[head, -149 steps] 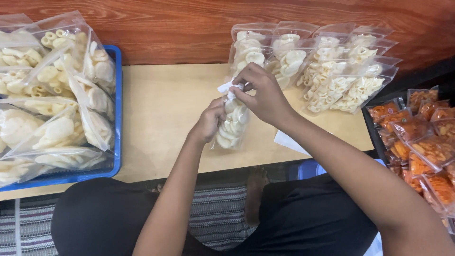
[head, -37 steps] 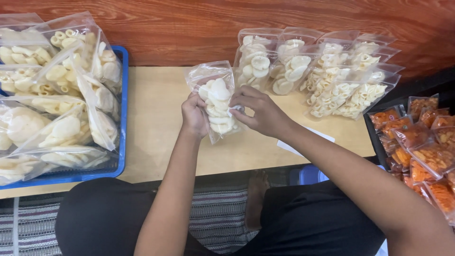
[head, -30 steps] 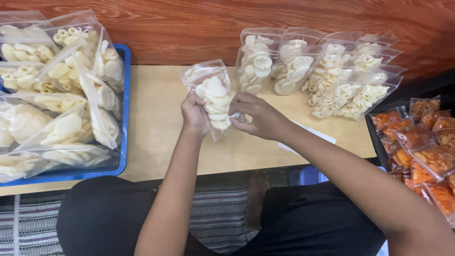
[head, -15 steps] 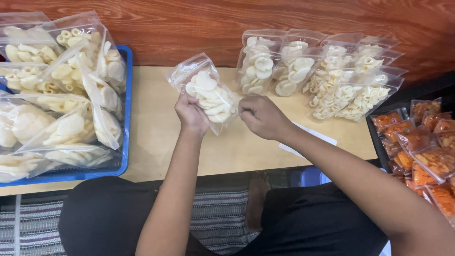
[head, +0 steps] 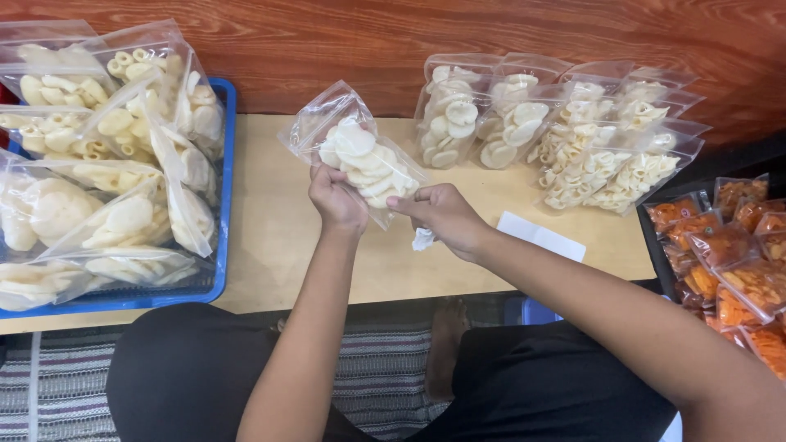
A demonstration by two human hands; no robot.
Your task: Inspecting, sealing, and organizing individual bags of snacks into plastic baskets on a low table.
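Clear bag of white crackers (head: 360, 160) held above tan tabletop (head: 270, 237), tilted, between blue tray (head: 223, 188) and row of packed cracker bags (head: 565, 131) along wooden wall. Left hand (head: 337, 199) closed on bag's lower edge, fingers curled. Right hand (head: 442, 217) at bag's lower right corner, fingertips touching plastic, white paper scrap (head: 422, 239) tucked under palm. White slip (head: 540, 237) lies beside wrist. Orange snack packets (head: 729, 262) at far right. Step judged: filled bag being handled, inspected. Next move calls for steady two-handed grip, crackers kept uncrushed.
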